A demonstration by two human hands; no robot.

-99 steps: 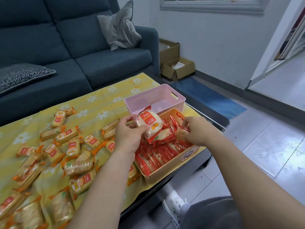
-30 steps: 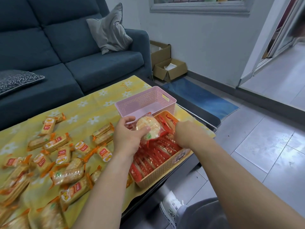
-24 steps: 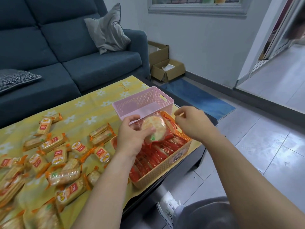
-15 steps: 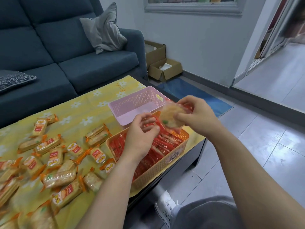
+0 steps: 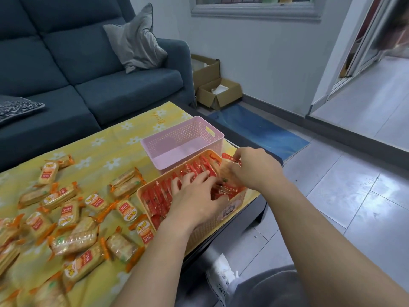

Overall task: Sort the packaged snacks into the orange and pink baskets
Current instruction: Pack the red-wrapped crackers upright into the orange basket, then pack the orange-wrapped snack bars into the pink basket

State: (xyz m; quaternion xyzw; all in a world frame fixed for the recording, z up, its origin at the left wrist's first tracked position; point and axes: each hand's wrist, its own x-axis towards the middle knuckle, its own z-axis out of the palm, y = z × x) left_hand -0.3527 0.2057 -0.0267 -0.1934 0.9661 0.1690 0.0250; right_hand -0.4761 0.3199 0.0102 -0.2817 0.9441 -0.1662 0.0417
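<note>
Orange basket [image 5: 205,227], desk's right edge: right hand [image 5: 254,171] pinches cracker packet [image 5: 224,172] over its far end, just beyond left hand [image 5: 197,196], flat-fingered, pressing red packets [image 5: 158,196].

The left hand [image 5: 194,196] lies flat, fingers spread, on the red packs [image 5: 158,196] standing in rows in the orange basket [image 5: 210,228] at the table's near right edge. The right hand [image 5: 254,170] pinches a cracker pack [image 5: 228,159] over the basket's right end. The pink basket [image 5: 177,142] sits just beyond it, orange packs [image 5: 73,240] lie scattered on the yellow cloth [image 5: 99,149] to the left, and a blue sofa [image 5: 88,80] stands at the far side.
</note>
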